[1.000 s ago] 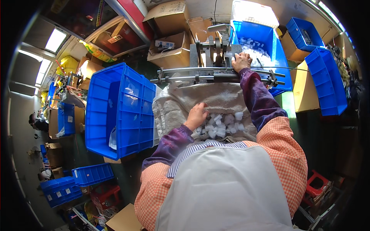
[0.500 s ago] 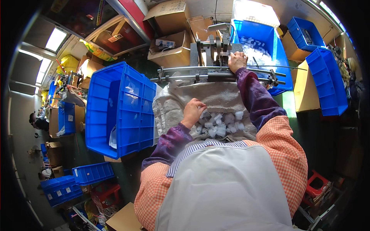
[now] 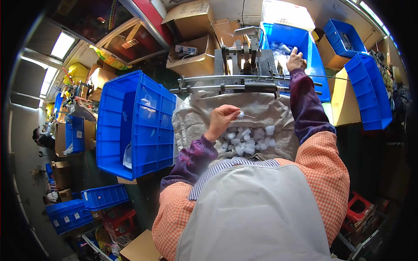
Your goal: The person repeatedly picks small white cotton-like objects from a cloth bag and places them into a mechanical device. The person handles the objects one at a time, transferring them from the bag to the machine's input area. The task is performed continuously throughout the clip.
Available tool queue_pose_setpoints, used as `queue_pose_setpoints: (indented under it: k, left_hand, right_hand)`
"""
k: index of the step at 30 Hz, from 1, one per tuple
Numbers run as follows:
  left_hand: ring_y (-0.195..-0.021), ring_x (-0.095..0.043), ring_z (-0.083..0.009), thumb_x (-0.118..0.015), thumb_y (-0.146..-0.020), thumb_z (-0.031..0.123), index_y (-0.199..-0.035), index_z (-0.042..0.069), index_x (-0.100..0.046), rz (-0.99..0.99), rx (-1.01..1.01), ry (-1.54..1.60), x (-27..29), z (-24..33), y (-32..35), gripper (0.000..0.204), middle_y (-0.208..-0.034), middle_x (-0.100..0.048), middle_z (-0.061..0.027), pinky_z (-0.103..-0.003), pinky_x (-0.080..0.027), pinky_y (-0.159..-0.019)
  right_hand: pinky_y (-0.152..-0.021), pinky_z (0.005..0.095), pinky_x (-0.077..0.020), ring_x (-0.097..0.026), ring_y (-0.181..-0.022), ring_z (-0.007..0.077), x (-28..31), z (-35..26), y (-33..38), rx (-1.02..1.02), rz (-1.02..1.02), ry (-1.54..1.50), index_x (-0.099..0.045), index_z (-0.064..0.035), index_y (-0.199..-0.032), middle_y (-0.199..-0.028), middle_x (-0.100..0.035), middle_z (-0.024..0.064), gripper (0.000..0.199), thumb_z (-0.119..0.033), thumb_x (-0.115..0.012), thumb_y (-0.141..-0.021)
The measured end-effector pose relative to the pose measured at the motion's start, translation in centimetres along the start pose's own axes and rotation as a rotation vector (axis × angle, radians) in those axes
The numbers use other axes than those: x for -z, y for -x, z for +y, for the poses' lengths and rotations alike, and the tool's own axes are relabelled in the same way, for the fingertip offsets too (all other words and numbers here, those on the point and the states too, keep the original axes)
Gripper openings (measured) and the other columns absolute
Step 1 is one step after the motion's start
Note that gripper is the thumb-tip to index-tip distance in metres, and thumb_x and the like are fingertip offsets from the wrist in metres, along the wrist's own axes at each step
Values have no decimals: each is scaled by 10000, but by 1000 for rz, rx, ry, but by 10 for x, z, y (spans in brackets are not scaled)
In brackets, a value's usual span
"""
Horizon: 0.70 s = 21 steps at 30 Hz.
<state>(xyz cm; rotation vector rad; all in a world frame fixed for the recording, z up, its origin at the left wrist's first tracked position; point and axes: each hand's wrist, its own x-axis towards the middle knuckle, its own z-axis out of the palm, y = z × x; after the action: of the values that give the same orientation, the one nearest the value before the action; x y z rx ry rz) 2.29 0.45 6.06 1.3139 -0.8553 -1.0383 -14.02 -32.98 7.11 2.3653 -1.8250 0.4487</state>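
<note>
My left hand (image 3: 223,119) pinches a small white piece with a thin stem (image 3: 241,114) between thumb and fingertips. Below it, a heap of white, frilly plastic-looking pieces (image 3: 248,141) lies on a grey cloth (image 3: 191,117) spread before me. My right hand (image 3: 296,61) reaches over a blue bin (image 3: 320,65), its fingers loosely apart. A pale elongated piece (image 3: 285,48) shows just off its fingertips, apparently not gripped. Between my hands and beyond them stands a bench machine (image 3: 244,58) with metal rods (image 3: 204,79) across its front.
A large blue crate (image 3: 150,126) lies on its side at my left. Cardboard boxes (image 3: 191,54) stand behind the machine on the left. More blue bins (image 3: 370,91) are at the far right. A thin rod (image 3: 318,77) sticks out to the right of the machine.
My right hand has left the machine and moved right and away, over the blue bin. My left hand has risen slightly and turned, so the stemmed white piece now shows.
</note>
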Motion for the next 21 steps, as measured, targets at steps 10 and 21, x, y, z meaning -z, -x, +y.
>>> queue_pose_setpoints:
  k: [10, 21]
  left_hand:
    - [-789, -631, -154, -657, -803, 108, -975, -23, -629, 90, -113, -41, -29, 17, -26, 219, -976, -628, -103, -245, -525, -660]
    - [-931, -549, -316, -677, -704, 265, -965, 60, -533, -315, 0, -1387, 4, -92, 50, 362, -919, -575, -127, -423, -479, -708]
  right_hand:
    - [-763, 322, -447, -569, -874, 166, 54, -48, 119, 789, -887, -938, -549, -32, -1110, -963, -619, 117, 261, -136, -515, -873]
    - [-821, 410, -382, -546, -974, 244, -41, -57, 40, 315, -59, -209, -588, -168, -991, -1006, -584, 26, 190, -209, -530, -816]
